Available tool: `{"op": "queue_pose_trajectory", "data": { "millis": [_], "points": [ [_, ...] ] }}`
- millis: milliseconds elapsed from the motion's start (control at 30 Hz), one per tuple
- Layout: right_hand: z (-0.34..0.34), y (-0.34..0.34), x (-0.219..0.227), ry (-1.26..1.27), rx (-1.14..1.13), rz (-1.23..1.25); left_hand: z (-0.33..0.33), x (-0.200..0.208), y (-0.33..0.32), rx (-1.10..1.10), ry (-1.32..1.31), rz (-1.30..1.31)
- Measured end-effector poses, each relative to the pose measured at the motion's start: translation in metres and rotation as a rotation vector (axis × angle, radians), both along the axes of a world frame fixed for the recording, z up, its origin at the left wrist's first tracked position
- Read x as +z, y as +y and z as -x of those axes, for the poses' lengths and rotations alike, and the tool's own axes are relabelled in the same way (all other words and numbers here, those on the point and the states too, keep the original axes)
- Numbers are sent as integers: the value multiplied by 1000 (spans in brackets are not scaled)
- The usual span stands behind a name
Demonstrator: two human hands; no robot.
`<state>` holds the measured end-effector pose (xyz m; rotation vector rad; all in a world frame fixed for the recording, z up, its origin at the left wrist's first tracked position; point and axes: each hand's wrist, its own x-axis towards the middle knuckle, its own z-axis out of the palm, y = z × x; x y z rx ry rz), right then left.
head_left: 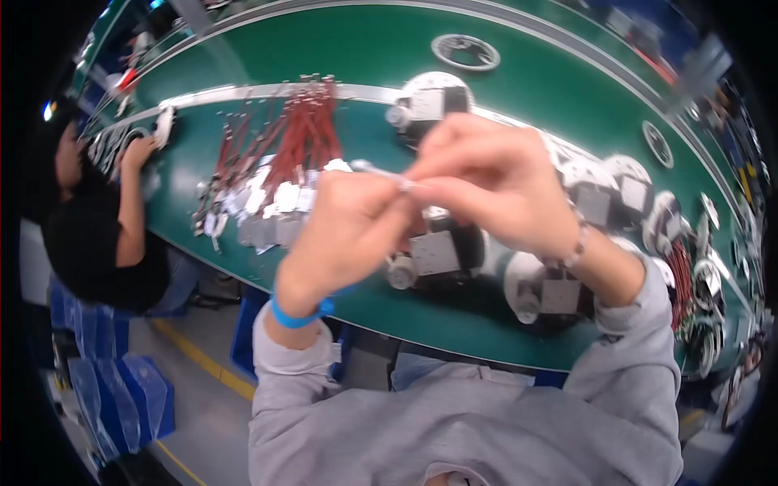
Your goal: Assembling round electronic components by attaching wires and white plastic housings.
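Above the green workbench [356,316], my left hand [344,223] and my right hand [506,186] meet with fingertips pinched together. Between them is a small pale piece [369,168], blurred and mostly covered by the fingers, so its kind does not show. A blue band circles my left wrist. Under and beyond my hands are round white-and-black units with grey square plates; one unit [438,255] lies just below my fingers and another [433,101] farther back. Left of my left hand lies a bundle of red cables [304,134] with pale ends.
More units [547,296] crowd the bench at right, beside further red cables [682,283]. White rings [466,53] lie on the far green surface. At left a co-worker [105,219] in black handles a white part. Blue bins [138,405] stand low at left.
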<state>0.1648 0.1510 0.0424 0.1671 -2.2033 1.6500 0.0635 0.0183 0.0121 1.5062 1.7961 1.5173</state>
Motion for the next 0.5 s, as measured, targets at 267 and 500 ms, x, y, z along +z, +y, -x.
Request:
{"op": "queue_pose_trajectory", "data": {
  "millis": [267,500],
  "points": [
    [-4,3,-11,161,78,-104,43,7,-2,-220,-320,181],
    [-13,17,-22,-1,-224,-589,47,-61,16,-193,-57,503]
  ]
}}
